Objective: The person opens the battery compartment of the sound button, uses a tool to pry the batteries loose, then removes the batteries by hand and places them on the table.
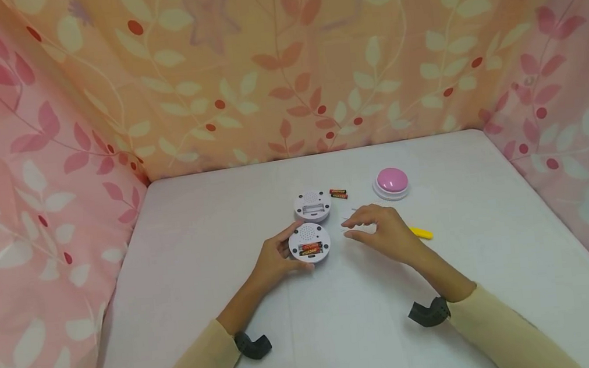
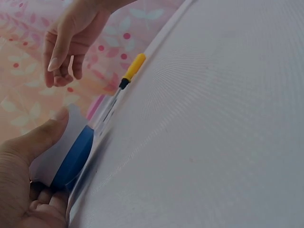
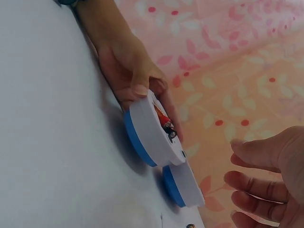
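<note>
My left hand (image 1: 275,260) grips the sides of a round white push-button buzzer (image 1: 307,229), turned upside down with its blue cap (image 3: 137,142) underneath. Its battery compartment faces up, uncovered, with two red-and-black batteries (image 1: 310,248) lying in it. Just to the right of the buzzer, my right hand (image 1: 387,231) hovers over the table, fingers loosely bent and apart, nothing held between them in the right wrist view. Partly behind that hand lies a screwdriver with a yellow handle (image 2: 135,68).
Behind the held buzzer sits a second upturned one (image 1: 310,196), its battery compartment bare. Two loose batteries (image 1: 338,194) lie beside it. A pink-topped buzzer (image 1: 392,181) stands upright at the back right. Patterned curtains (image 1: 284,68) enclose the white table (image 1: 213,214).
</note>
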Available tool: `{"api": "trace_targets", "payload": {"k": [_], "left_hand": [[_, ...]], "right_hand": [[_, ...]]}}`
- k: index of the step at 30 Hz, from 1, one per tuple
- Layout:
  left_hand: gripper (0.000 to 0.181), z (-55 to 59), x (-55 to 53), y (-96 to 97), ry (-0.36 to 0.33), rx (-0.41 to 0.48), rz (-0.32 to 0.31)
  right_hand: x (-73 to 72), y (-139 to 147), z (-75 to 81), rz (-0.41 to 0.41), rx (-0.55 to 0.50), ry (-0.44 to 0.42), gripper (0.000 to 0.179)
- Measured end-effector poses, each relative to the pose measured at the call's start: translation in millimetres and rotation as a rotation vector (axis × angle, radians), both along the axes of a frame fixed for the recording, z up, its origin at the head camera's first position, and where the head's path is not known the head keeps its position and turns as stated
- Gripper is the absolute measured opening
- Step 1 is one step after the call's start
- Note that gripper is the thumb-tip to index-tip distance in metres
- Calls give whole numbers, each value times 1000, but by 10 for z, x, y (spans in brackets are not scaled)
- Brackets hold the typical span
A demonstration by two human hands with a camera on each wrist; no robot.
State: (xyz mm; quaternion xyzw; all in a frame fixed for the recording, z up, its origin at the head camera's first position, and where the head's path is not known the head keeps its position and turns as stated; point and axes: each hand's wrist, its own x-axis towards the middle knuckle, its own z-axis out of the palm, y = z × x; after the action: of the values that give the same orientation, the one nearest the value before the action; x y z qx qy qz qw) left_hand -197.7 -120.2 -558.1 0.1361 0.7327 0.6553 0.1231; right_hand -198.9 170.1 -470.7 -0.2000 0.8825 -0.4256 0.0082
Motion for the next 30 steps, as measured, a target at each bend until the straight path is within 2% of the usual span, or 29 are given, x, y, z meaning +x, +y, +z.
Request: {"api": "trace_targets", "payload": {"k": [7, 16, 30], "left_hand": [[100, 17, 54, -5, -28, -42, 25], [98, 31, 21, 25, 3, -43, 13], [97, 12, 19, 16, -3, -42, 5]], "right_hand": [[32, -179, -109, 85, -5, 3, 23], [11, -305, -204, 106, 42, 50, 20], [-16, -383, -283, 122, 69, 80, 22]]}}
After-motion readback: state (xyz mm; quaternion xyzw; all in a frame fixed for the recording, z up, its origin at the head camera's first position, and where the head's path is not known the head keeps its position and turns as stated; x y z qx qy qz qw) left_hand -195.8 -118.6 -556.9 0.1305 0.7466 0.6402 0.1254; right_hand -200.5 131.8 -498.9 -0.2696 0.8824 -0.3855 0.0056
